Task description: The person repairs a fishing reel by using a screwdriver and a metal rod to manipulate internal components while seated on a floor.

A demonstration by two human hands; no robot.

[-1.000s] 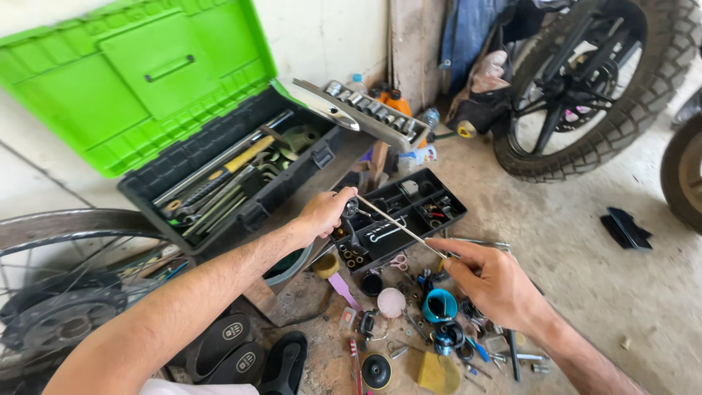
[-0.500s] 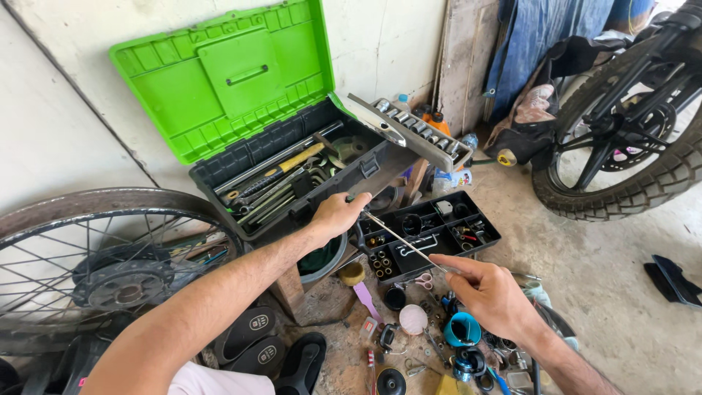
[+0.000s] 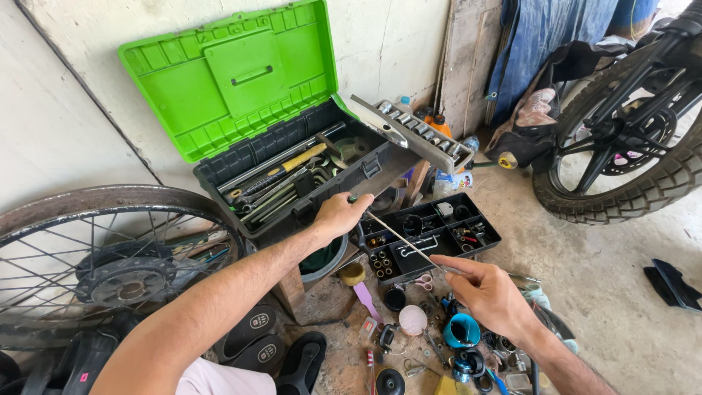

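Note:
A thin metal rod, like a wheel spoke, spans between both my hands. My left hand grips its far end, just in front of the open toolbox with the green lid. My right hand pinches the near end between thumb and fingers, above the cluttered floor. Under the rod lies a black compartment tray with small parts.
A spoked wheel leans at the left. A socket set rail rests on the toolbox edge. A motorcycle wheel stands at the right. Small parts, a blue cup, sandals and tools litter the floor.
The view has tilted up and left, so the toolbox sits more central. Both hands keep hold of the rod, and the left hand has edged nearer the toolbox.

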